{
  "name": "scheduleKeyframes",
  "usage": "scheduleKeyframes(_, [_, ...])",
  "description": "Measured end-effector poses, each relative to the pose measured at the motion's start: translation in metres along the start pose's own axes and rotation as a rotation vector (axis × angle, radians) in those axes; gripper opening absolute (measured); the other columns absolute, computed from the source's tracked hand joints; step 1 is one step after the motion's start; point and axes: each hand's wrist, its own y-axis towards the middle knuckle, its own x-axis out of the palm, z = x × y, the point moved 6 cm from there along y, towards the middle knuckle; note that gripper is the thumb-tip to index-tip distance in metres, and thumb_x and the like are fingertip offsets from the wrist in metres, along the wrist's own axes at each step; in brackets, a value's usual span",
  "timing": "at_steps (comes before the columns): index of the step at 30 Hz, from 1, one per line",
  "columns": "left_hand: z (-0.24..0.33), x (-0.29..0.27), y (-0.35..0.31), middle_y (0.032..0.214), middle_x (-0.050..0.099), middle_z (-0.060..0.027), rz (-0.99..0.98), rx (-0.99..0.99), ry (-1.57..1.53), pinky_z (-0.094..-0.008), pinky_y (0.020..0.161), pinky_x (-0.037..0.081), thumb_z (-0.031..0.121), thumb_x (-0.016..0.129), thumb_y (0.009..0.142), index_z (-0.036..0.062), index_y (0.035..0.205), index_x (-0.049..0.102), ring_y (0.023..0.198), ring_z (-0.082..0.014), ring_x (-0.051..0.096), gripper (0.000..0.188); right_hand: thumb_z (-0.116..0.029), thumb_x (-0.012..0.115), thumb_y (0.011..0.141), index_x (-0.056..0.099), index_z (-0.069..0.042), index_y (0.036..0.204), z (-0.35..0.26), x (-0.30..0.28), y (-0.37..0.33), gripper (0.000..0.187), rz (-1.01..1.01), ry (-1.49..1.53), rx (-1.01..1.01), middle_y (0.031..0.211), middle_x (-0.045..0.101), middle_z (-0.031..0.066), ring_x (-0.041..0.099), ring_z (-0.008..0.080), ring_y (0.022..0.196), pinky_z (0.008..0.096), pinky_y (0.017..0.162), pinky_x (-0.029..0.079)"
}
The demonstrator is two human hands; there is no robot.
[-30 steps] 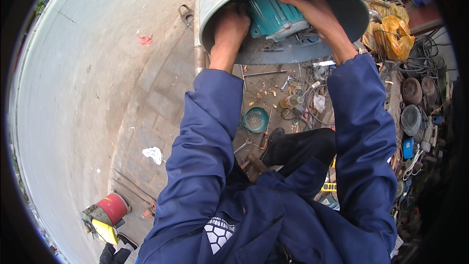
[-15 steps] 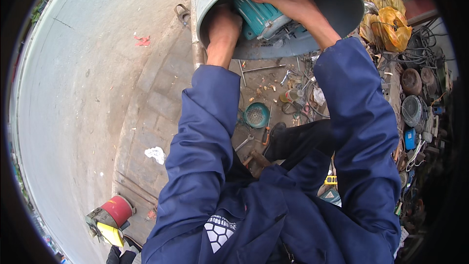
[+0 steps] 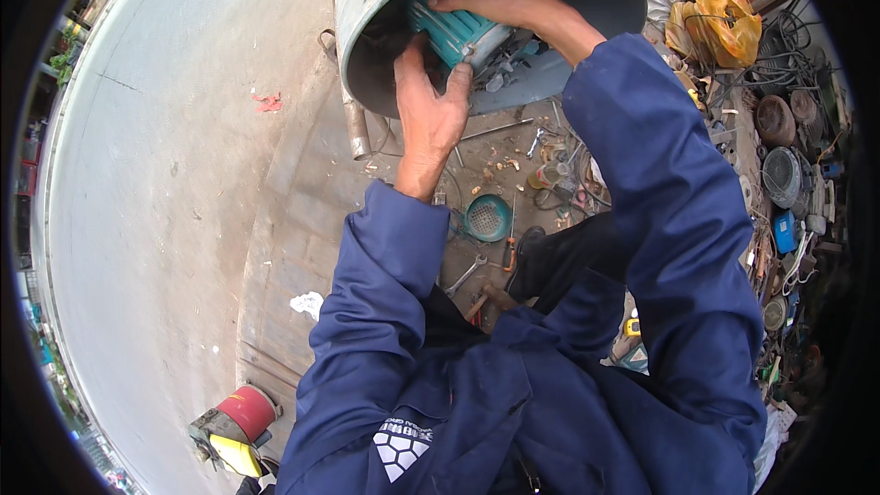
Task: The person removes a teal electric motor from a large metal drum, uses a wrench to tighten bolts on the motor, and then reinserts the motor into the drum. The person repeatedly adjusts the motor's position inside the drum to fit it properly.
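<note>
Bright, even daylight; sharp centre, strong fisheye bending, black rim.

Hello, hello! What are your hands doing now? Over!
Both hands inside grey metal drum. Left hand on lower end of teal motor, right hand on top. Tools scattered on ground below. Over.

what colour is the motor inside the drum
Teal motor with ribbed casing, clearest in the head view.

— What's down on the concrete floor [image 3: 183, 220]?
— Wrenches [image 3: 466, 273], a teal round strainer [image 3: 488, 217], a screwdriver [image 3: 510, 252], a white paper scrap [image 3: 308, 304], and a red canister [image 3: 240, 412] lying near the kerb.
</note>
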Motion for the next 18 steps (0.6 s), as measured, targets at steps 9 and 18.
scheduleKeyframes(9, [-0.007,0.006,0.004,0.137,0.049,-0.0276,0.019,0.044,0.000,-0.0471,0.106,0.047,0.049,0.074,0.095,-0.0083,0.150,0.044,0.121,-0.0388,0.057,0.085,-0.051,0.063,0.105,0.068,0.005,0.131,0.058,-0.026,-0.054,0.062,0.216,0.610,0.006,0.124,0.074,0.0152,0.070,0.0214,0.111,0.0326,0.101,0.050])
scheduleKeyframes(18, [-0.013,0.007,0.005,0.143,0.054,-0.0187,-0.021,-0.035,-0.323,-0.0391,0.110,0.045,0.035,0.070,0.103,-0.0076,0.151,0.043,0.128,-0.0267,0.056,0.069,-0.018,0.064,0.101,0.072,0.001,0.103,0.235,0.171,-0.201,0.021,0.489,1.018,0.641,0.087,0.074,0.0074,0.068,0.0124,0.071,0.0270,0.066,0.054])
